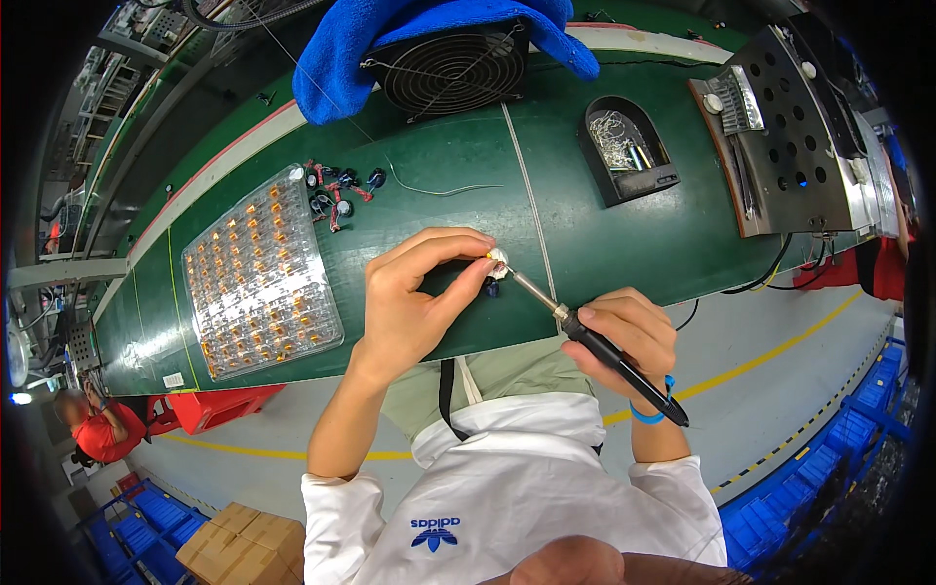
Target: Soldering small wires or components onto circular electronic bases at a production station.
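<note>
My left hand (414,297) pinches a small round whitish, silvery part (498,259) between thumb and fingertips, just above the green bench. In my right hand (632,339) is a soldering iron (606,353) with a black handle and metal barrel, held like a pen. Its tip points up and left and meets the edge of the small part; whether it touches is too small to tell. A small dark component (492,289) shows just below the part, mostly hidden. Beyond my left hand, a thin curved wire (439,191) lies on the bench.
Left stands a clear plastic tray (334,327) of small orange pieces, beside dark components with red leads (341,185). A black fan (453,70) under a blue towel (336,58) is at the back. To the right are a black bin (643,182) of metal bits and a perforated metal stand (795,122).
</note>
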A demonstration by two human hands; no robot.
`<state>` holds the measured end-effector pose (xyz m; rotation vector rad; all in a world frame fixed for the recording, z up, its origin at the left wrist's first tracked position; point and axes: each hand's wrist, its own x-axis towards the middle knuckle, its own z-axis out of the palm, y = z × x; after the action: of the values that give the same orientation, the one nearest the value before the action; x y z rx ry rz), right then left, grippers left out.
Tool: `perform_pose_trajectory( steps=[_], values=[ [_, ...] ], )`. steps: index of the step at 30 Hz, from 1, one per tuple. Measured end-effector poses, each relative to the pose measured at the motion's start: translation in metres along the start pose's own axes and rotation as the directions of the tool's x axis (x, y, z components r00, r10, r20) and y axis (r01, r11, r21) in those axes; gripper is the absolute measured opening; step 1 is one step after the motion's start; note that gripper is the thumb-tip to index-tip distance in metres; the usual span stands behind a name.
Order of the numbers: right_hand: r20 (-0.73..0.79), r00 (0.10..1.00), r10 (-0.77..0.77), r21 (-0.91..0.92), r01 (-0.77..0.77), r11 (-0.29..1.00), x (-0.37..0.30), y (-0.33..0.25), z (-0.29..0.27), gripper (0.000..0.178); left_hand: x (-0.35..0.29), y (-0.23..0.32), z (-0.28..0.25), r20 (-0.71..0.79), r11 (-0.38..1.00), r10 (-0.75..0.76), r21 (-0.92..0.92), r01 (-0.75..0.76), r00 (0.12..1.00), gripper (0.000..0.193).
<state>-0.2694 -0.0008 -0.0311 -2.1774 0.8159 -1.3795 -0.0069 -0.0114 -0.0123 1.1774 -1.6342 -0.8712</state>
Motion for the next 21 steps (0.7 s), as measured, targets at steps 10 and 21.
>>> perform_pose_trajectory(
  steps=[10,21],
  values=[
    [0.015,1.0,-0.007,-0.007,0.008,1.0,-0.0023,0.0013,-0.0012,0.037,0.0006,0.0001,0.0014,0.0,1.0,0.009,0.012,-0.008,1.0,0.018],
    [-0.006,1.0,0.022,0.01,-0.022,1.0,-0.0014,-0.0003,-0.0015,0.043,0.0003,-0.0006,0.0008,-0.018,1.0,0.013,0.028,-0.012,1.0,0.017]
  ],
)
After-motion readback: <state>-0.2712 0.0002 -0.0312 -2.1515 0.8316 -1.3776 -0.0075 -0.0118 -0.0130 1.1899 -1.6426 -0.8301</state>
